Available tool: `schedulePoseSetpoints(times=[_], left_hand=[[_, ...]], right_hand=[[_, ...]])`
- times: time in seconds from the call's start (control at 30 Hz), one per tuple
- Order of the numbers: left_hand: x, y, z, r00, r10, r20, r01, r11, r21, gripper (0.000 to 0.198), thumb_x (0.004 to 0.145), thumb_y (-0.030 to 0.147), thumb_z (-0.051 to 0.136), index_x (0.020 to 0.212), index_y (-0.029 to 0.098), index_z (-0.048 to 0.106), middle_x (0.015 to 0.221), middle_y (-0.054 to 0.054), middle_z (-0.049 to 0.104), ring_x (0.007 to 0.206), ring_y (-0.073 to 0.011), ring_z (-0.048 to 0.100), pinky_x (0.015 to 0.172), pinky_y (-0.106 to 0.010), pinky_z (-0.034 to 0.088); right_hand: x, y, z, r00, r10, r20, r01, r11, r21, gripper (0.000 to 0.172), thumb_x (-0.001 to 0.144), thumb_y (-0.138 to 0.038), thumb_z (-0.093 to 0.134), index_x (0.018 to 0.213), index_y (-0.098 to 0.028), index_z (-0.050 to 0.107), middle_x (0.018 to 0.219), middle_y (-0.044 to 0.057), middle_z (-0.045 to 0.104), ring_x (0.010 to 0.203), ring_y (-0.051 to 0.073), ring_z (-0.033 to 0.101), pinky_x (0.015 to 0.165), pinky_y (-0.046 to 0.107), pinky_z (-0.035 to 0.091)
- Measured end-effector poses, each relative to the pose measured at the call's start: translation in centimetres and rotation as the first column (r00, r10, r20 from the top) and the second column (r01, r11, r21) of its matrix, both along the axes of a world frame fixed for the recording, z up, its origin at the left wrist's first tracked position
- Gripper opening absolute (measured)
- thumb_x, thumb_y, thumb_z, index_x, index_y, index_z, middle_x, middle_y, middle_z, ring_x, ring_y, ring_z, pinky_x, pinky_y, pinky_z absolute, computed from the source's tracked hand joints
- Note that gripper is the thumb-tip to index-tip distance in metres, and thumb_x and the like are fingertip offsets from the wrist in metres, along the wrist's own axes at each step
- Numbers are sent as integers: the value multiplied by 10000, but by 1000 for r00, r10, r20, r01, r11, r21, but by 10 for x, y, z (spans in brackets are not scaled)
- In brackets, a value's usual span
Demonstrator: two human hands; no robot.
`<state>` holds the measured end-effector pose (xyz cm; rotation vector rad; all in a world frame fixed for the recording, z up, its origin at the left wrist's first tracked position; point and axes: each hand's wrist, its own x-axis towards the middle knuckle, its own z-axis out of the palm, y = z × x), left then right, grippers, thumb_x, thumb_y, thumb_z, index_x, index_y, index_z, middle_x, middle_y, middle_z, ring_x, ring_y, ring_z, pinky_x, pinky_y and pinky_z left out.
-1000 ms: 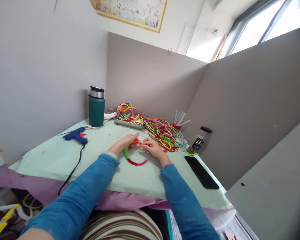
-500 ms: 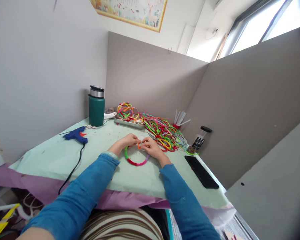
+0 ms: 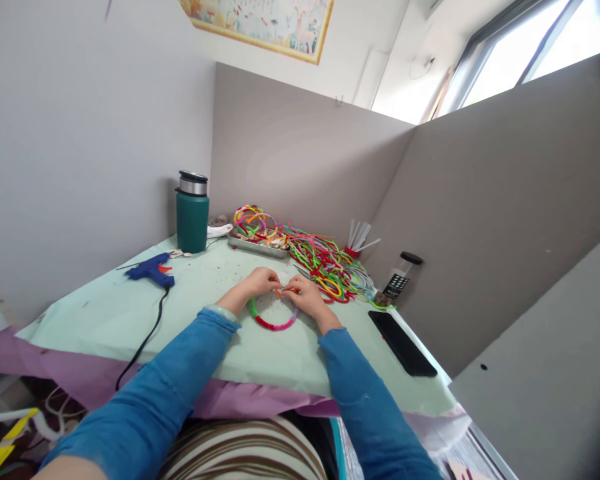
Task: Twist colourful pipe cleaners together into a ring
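Observation:
A ring of fuzzy stems (image 3: 273,325), coloured green, red, pink and purple, rests on the pale green table cover. At its far side my left hand (image 3: 261,281) pinches the ring's upper left part. Close beside it, my right hand (image 3: 303,293) has its fingers closed on the upper right part, where a bit of orange stem shows between the fingertips. The two hands' fingertips nearly meet. My fingers hide the exact joint of the ring. Just beyond them lies a small white round piece (image 3: 282,276).
Colourful stems (image 3: 325,260) are heaped behind my hands, with scissors (image 3: 305,273) at the near edge and a metal tray (image 3: 260,248) beside. A blue glue gun (image 3: 151,269) and green bottle (image 3: 192,217) stand left; a phone (image 3: 401,343) and jar (image 3: 400,280) are right.
My fingertips have shifted slightly at the ring's far side, and the orange bit between them sits a little differently. Everything else is almost unchanged.

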<state>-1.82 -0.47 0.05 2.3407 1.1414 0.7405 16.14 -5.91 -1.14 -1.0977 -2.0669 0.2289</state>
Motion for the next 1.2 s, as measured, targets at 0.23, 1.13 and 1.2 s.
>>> schedulePoseSetpoints(times=[0.23,1.13,1.2], left_hand=[[-1,-4,1,994,37,-103,-23,990,138,217,713,318,560,741,149,693,704,-47,668,624,-132,525,568,-214,329],[-3,-5,9,883,-116,456,274,915,-298,388,671,471,611,811,113,664,523,34,475,424,-52,357,404,-190,252],[-4,-7,9,881,-145,450,303,904,-302,386,667,470,616,804,113,664,546,24,495,440,-56,372,414,-192,263]], right_hand=[[0,0,9,951,-121,-284,147,987,70,272,813,-404,504,793,-194,677,844,57,607,798,168,532,738,289,395],[-2,-2,9,761,-76,-644,-429,686,-588,210,674,-317,668,752,-127,624,701,55,644,481,70,486,446,199,343],[-3,-2,9,761,-100,-641,-390,718,-576,240,657,-347,685,726,-128,616,682,49,638,471,69,482,435,199,329]])
